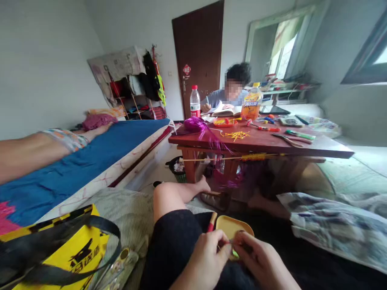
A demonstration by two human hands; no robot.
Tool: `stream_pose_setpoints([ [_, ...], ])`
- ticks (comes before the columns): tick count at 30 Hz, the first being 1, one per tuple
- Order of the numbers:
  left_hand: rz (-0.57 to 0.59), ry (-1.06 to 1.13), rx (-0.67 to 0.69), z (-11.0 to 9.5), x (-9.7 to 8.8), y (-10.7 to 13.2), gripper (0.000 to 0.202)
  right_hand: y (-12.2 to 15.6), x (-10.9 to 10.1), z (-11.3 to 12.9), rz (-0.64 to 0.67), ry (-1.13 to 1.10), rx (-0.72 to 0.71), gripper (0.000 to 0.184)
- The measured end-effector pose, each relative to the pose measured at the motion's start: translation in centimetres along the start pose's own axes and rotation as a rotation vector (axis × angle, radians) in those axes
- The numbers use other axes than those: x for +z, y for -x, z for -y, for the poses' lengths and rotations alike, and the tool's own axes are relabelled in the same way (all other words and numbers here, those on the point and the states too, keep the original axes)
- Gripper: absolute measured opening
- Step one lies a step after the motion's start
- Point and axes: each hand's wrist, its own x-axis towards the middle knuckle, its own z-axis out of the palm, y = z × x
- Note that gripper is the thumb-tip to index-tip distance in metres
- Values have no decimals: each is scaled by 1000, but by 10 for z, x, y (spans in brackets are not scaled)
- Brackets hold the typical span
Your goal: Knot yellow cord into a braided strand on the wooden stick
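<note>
Both hands are over my lap, fingertips close together. My left hand (208,251) is closed in a pinch, and what it holds is too small to name. My right hand (261,255) is closed too, its fingers bent against something I cannot make out. A small bright green piece (235,253) shows just below the fingertips. Behind the hands, a shallow yellow tray (234,222) rests on my dark clothing. Left of the tray lies a stick-like thing (211,222), red at one end and wood-coloured at the other.
A red-brown table (328,150) ahead bears yellow sticks (237,135), purple strands (195,124), pliers (287,139), a water bottle (195,102) and an orange drink bottle (252,102). Another person writes behind it. Someone lies on the bed (127,139). A yellow bag (81,249) stands left.
</note>
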Motion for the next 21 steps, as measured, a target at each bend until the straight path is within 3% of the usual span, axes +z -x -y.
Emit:
stream_pose_setpoints([
  [5, 37, 150, 4, 7, 1, -1, 14, -1, 1, -1, 7, -84, 32, 28],
  [11, 33, 245, -14, 6, 2, -4, 15, 1, 1, 0, 18, -12, 12, 25],
  [18, -127, 463, -43, 13, 16, -10, 15, -8, -2, 9, 57, 172, -2, 20],
  [21, -246, 609, -36, 19, -6, -38, 18, -22, -4, 7, 44, 202, -8, 17],
])
